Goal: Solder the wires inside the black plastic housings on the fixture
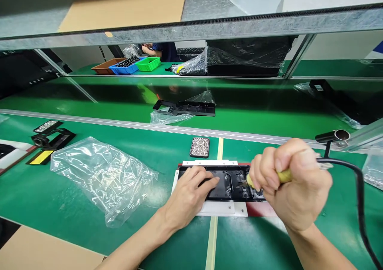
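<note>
My right hand point(295, 182) is closed in a fist round the yellow handle of a soldering iron point(284, 176), with a black cord running from its rear. The iron's thin tip points left and down at a black plastic housing point(221, 188); whether it touches is unclear. That housing lies in a white fixture point(215, 208) with a red base. On the left part of the housing rests my left hand point(191, 194), fingers spread and slightly bent. Behind the fixture stands a small square black tray point(200, 147) full of tiny shiny pieces.
A clear plastic bag point(104, 178) lies at left, near a black bracket point(54, 139). A metal tube holder point(332, 136) stands at right. Another black housing point(196, 108) sits on plastic farther back. Overhead runs a shelf edge point(191, 30). Beyond coloured bins, a co-worker's arm shows.
</note>
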`<state>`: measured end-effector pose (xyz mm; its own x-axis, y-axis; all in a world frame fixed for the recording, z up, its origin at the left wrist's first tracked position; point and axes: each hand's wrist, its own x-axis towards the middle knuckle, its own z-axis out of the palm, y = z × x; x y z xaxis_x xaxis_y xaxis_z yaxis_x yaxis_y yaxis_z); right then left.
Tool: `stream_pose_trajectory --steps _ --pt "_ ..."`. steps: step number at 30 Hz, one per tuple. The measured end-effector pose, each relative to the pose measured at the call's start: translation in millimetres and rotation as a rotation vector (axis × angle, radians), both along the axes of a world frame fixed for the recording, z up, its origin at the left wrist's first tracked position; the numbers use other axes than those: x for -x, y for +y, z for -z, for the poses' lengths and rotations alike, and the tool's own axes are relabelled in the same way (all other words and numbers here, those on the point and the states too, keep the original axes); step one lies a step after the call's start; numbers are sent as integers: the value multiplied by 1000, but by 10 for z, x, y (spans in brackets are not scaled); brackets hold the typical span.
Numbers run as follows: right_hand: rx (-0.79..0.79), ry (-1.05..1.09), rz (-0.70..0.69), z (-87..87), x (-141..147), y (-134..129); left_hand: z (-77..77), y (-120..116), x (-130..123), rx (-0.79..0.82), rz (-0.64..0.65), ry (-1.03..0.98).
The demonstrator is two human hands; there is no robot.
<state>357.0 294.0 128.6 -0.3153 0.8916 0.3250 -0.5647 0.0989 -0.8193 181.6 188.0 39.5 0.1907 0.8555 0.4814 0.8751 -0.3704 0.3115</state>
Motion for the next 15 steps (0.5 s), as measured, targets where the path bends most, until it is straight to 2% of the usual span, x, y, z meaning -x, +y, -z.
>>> stream_pose_trajectory --steps 7,15 --pt "-10 -91 -48 282 51 2 134 -71 145 -14 -103 -83" --pt "-46 -122 -49 380 51 23 123 -96 206 -80 -158 -118"
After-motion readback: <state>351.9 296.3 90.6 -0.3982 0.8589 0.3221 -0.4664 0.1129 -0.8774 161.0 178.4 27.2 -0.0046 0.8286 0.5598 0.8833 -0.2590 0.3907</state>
